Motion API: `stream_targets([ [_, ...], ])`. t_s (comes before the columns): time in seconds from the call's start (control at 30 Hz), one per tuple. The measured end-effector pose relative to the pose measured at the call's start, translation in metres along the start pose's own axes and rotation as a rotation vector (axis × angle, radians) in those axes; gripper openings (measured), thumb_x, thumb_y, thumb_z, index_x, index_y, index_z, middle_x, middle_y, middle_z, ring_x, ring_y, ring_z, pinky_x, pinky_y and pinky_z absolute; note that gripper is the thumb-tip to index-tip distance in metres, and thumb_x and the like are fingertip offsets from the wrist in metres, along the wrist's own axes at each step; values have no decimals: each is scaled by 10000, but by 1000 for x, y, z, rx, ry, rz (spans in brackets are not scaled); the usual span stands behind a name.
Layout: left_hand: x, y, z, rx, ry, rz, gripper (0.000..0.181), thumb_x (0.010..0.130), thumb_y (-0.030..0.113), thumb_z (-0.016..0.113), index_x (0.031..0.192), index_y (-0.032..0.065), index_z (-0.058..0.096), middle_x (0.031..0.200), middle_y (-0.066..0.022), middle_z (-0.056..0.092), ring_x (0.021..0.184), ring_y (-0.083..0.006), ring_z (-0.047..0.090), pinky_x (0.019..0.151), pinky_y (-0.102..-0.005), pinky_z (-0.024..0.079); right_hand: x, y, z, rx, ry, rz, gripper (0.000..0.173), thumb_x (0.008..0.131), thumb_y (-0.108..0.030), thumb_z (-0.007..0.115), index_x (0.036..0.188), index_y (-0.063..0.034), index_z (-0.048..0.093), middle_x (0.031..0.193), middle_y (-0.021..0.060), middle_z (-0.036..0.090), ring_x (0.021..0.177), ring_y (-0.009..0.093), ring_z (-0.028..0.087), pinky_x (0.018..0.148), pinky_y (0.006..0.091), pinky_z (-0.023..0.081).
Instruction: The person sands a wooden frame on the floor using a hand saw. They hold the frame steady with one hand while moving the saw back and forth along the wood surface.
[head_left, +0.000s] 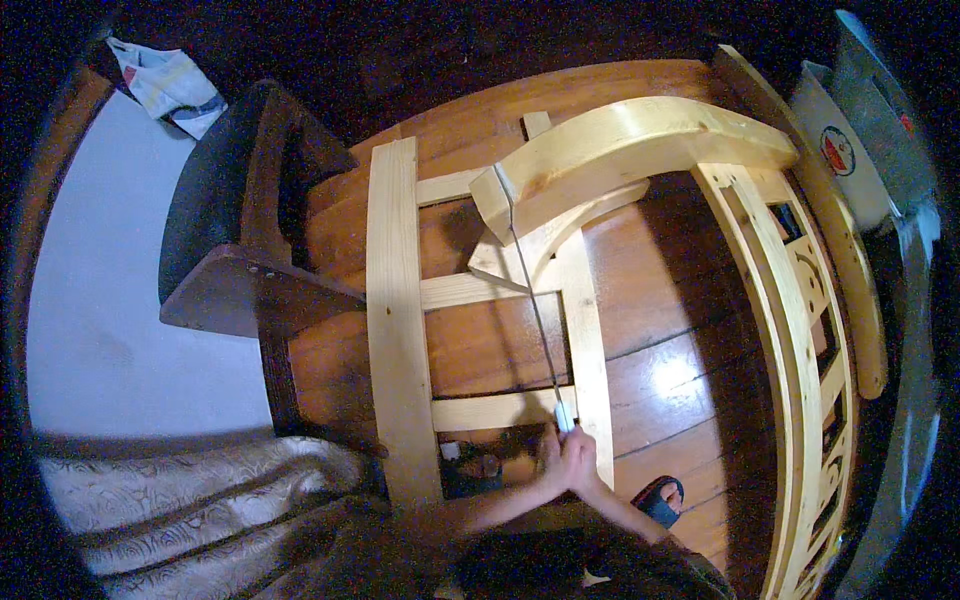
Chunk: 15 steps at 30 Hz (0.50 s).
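Observation:
My left hand and my right hand are together near the bottom middle, both closed around the pale blue-white end of a long, thin tool. Its narrow dark strip runs up and away to the squared end of a thick curved pine piece. I cannot tell whether it is a blade seen edge-on. A grey streak shows on the wood where the strip meets it. Below that sits another curved pine piece. Both lie above a ladder-like pine frame on the floor.
A long pine bed rail with cut-outs stands at right, beside plastic bins. At left are a dark armchair, a pale surface and patterned fabric. A sandalled foot rests on the wooden floor.

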<state>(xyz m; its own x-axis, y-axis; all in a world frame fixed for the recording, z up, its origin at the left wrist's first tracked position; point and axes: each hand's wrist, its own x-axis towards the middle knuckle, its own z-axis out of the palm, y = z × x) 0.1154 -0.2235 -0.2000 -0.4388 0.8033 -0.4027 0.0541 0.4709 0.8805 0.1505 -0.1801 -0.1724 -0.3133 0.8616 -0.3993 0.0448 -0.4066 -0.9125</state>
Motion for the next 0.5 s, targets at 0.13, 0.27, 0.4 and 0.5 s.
stream_targets([
  [0.13,107,116,-20,-99,77,-19,418,825,385,469,788,-27,532,667,-164,552,663,-252,545,594,-387,421,88,-58,7,-280,127,-155,247,825,-245,539,806,-2,575,636,91,592,635,173,571,565,340,453],
  [0.27,136,157,-29,12,117,213,383,848,325,454,737,-33,529,638,-164,558,583,-239,530,549,-391,395,126,-72,16,-138,89,-199,257,809,-248,558,796,6,599,682,99,608,655,178,571,608,353,461],
  [0.4,62,53,-10,45,20,42,344,871,319,434,870,-17,507,729,-194,551,692,-327,540,601,-441,400,47,23,1,-52,93,-123,160,851,-176,517,799,-38,580,667,14,557,620,125,508,556,302,445],
  [0.5,-9,-13,-12,172,-67,-51,430,847,373,447,1007,-26,459,942,-230,537,842,-364,528,722,-457,416,-10,12,-4,-58,8,-62,193,869,-191,500,820,-26,588,696,41,583,648,127,533,553,306,448],
])
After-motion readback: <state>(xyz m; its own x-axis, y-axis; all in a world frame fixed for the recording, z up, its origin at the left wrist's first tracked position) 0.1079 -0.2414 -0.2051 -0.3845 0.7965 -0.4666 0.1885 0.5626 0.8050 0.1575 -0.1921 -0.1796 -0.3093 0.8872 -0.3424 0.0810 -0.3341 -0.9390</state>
